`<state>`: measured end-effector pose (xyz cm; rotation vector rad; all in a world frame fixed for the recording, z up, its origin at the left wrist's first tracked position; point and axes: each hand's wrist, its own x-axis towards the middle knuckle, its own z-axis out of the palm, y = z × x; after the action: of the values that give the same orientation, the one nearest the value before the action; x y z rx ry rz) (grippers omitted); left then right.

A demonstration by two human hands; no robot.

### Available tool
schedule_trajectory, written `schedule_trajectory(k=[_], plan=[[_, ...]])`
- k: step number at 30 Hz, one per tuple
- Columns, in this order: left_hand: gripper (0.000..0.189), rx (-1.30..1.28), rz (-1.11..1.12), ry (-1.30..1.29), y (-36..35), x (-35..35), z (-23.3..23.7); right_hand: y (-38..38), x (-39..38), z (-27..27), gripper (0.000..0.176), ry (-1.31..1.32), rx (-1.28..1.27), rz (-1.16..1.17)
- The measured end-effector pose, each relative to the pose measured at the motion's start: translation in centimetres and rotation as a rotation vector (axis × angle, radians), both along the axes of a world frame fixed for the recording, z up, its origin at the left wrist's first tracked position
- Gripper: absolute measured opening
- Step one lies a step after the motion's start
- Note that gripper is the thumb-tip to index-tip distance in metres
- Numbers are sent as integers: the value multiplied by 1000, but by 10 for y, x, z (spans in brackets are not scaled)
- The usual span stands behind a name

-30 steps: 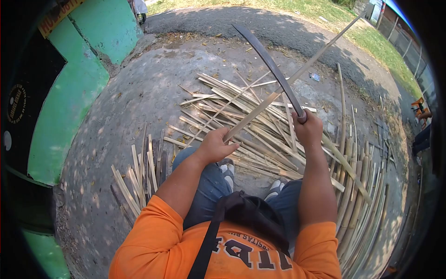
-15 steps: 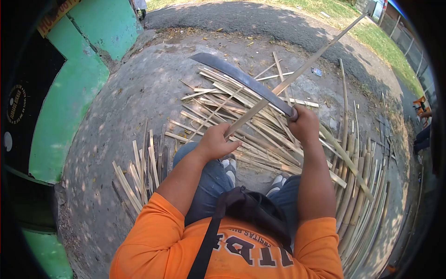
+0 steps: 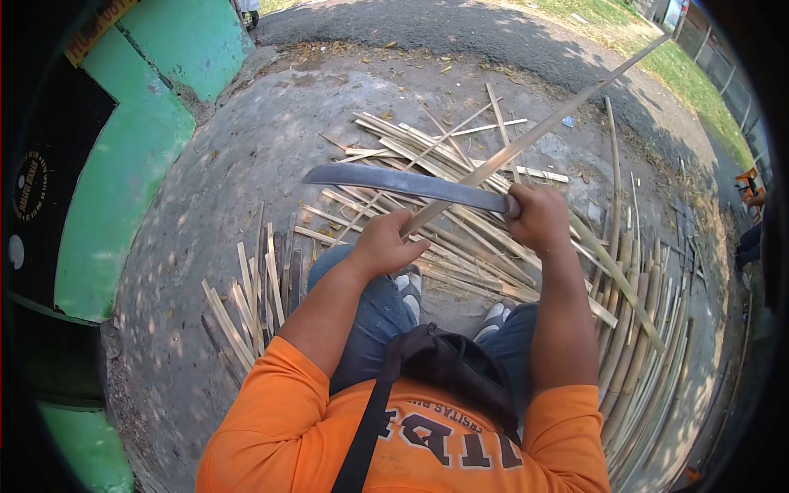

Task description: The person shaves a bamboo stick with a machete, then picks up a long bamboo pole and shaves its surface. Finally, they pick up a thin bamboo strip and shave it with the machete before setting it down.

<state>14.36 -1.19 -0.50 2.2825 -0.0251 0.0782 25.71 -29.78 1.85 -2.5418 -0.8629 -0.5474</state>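
My left hand (image 3: 389, 244) is wrapped round the near end of a long bamboo strip (image 3: 538, 130), which slants up and away to the far right. In my right hand (image 3: 537, 218) is the handle of a machete (image 3: 403, 182), its broad, curved dark blade pointing left. The blade crosses over the strip a short way beyond my left hand. Beneath both hands, a loose pile of split bamboo strips (image 3: 485, 238) lies on the ground in front of my shoes.
Long bamboo poles (image 3: 629, 345) lie in a bundle on my right. Shorter bamboo pieces (image 3: 246, 308) are on the left, near a green wall (image 3: 123, 205). Beyond the concrete ground runs an asphalt road (image 3: 394, 37). Part of another person (image 3: 749, 238) shows at the far right edge.
The machete blade has swung down and toward me, from slanting up to lying nearly level. The bamboo strip's far end has shifted slightly right. My left hand keeps its hold.
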Motion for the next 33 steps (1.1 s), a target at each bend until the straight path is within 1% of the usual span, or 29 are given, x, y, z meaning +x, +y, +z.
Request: schedule_trajectory(k=[3, 4, 7, 8, 11, 12, 15, 16, 19, 20, 23, 24, 27, 28, 30, 32, 33], plan=[[37, -12, -44, -44, 3, -1, -4, -17, 3, 5, 24, 127, 176, -233], [37, -18, -54, -42, 3, -1, -6, -24, 10, 6, 30, 230, 182, -341], [37, -20, -79, -39, 1, 3, -9, -37, 18, -8, 32, 294, 446, -441], [37, -10, -82, -35, 1, 4, -9, -39, 19, -14, 35, 227, 407, -458], [38, 5, -71, 8, -1, 5, -8, -31, 14, -17, 36, 244, 367, -416], [38, 9, -64, 27, -1, 5, -7, -23, 7, -7, 30, 224, 294, -379], [38, 20, -41, 5, 0, 6, -8, -2, 0, -12, 22, 140, 141, -165], [38, 41, -28, -4, 0, 6, -9, 5, -3, -9, 16, 134, 57, -76], [38, 74, -11, 0, -1, 6, -8, 17, -7, -5, 14, 144, -94, 34], [38, 63, -13, 24, -1, 5, -5, 16, -7, -3, 13, 157, -93, 17], [38, 31, -19, 44, 1, 4, -4, 0, 1, -5, 14, 177, 41, -175], [38, 17, -21, 40, 1, 4, -5, -9, 7, -9, 23, 171, 150, -235], [38, 4, -21, 48, 0, 4, -3, -34, 21, -11, 33, 344, 311, -445], [38, 17, -27, 57, 1, 5, -5, -38, 23, -16, 40, 349, 367, -492], [38, 44, -38, 78, 2, 8, -9, -38, 23, -23, 39, 337, 398, -488], [38, 12, -31, 65, 2, 9, -12, -35, 21, -27, 39, 323, 443, -453], [39, -2, -29, 60, 1, 9, -12, -30, 18, -23, 38, 316, 381, -410]])
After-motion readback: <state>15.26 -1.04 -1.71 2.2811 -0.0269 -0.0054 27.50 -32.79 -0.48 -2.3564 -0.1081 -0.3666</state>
